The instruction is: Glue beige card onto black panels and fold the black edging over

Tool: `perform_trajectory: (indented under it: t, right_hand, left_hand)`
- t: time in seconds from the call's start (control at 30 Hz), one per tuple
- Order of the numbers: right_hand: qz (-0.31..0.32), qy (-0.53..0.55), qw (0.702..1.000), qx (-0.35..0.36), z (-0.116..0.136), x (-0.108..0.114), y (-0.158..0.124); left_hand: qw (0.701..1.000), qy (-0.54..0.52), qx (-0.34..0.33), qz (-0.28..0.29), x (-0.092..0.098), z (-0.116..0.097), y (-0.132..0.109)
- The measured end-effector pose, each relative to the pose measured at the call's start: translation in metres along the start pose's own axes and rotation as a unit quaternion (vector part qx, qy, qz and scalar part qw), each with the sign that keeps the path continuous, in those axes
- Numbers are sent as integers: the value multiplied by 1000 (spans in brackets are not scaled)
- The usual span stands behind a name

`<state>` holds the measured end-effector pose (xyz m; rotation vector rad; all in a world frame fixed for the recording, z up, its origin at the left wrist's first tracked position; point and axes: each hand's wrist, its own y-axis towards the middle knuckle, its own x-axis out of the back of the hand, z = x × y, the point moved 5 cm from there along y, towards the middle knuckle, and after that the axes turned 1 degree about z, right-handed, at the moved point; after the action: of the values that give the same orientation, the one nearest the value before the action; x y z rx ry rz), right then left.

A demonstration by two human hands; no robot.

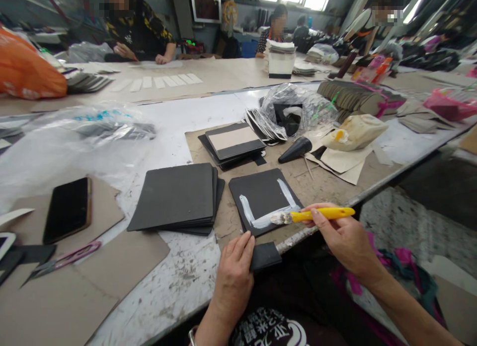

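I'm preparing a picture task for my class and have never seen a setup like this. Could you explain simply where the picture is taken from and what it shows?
There is no machine here, just a person's two bare hands. The single picture comes from a camera worn on that person's head, looking forward and down.

The right hand holds a yellow brush, its bristles against a black sheet. White smears run near three of the sheet's sides; I can't tell what they are made of. The left hand has its fingertips at the sheet's near edge.

On the table, to the left, are a stack of black sheets, a phone and scissors. A black cone lies farther back.
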<state>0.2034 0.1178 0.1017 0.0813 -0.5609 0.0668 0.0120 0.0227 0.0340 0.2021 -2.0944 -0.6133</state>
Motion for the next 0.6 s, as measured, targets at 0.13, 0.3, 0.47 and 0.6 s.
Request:
perform_trajectory:
  t: [0.13,0.3,0.47,0.6]
  right_hand:
    - [29,51,998,6,12,-14,-4]
    - [36,47,998,10,1,-22,0]
    - [-65,-80,995,2,-27,27,13]
    - [-96,-139,986,-1,-34,48,17]
  left_hand:
    - [1000,7,3,5,0,0,1]
    - [1000,-16,7,2,-8,4,-6]
    - [1000,-26,15,-5,-11,6,-9]
    - [1000,-13,4,-4,-5,3,-4]
